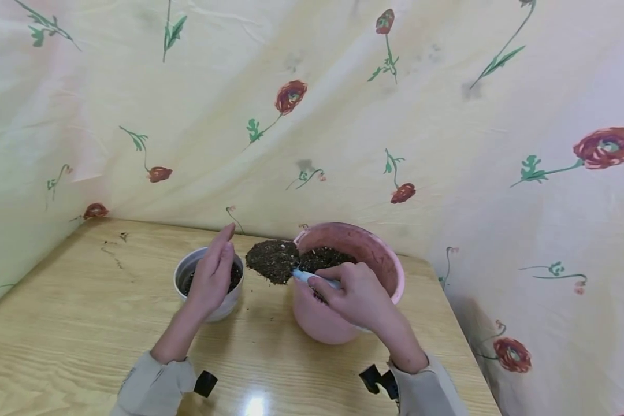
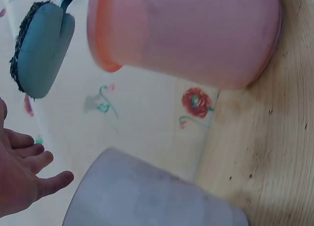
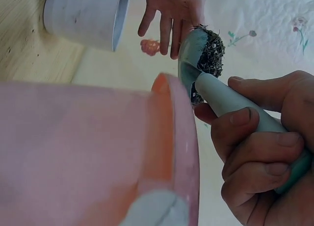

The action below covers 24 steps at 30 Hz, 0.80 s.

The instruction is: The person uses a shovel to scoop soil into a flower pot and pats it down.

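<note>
My right hand grips the light blue handle of a garden trowel, its fingers curled round it. Dark soil is heaped on the trowel's blade, which is held out past the left rim of a pink bucket. More soil lies inside the bucket. Over a smaller white pot my left hand is held up with fingers straight, holding nothing. That pot has some dark soil in it, partly hidden behind the hand. In the left wrist view the trowel's blade shows its blue underside.
Both containers stand on a light wooden table, the bucket to the right of the pot. A few soil crumbs lie between them and at the far left. Behind hangs a cloth printed with red flowers.
</note>
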Each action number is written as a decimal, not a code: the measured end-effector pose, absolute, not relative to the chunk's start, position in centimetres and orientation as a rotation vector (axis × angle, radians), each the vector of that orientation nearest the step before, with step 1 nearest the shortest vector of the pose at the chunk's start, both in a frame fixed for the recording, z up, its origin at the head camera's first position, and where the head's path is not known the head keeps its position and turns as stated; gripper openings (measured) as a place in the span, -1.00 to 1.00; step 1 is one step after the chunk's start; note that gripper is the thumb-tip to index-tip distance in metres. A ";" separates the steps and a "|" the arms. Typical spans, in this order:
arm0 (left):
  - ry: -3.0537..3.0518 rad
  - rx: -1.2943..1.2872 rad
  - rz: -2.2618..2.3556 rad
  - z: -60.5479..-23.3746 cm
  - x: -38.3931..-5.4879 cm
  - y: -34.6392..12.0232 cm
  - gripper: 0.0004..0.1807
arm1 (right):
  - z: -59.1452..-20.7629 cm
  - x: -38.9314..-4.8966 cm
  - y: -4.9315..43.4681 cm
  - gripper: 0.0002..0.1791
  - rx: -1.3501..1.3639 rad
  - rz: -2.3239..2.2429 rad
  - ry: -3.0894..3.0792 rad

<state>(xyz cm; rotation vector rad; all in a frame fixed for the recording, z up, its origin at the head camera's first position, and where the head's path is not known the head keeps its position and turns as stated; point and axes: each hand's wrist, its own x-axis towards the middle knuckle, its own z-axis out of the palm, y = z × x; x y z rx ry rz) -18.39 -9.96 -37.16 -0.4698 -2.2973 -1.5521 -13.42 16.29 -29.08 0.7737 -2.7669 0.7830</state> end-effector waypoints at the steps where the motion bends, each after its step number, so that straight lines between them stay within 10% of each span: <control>1: -2.295 -0.455 -1.550 -37.1 -18.4 -10.3 -0.45 | -29.1 -13.4 16.1 -0.82 0.779 0.785 -2.765; 24: -2.192 -0.131 -1.506 -39.5 -18.6 -16.4 -0.46 | -30.7 -13.9 10.1 -0.68 0.758 0.817 -2.895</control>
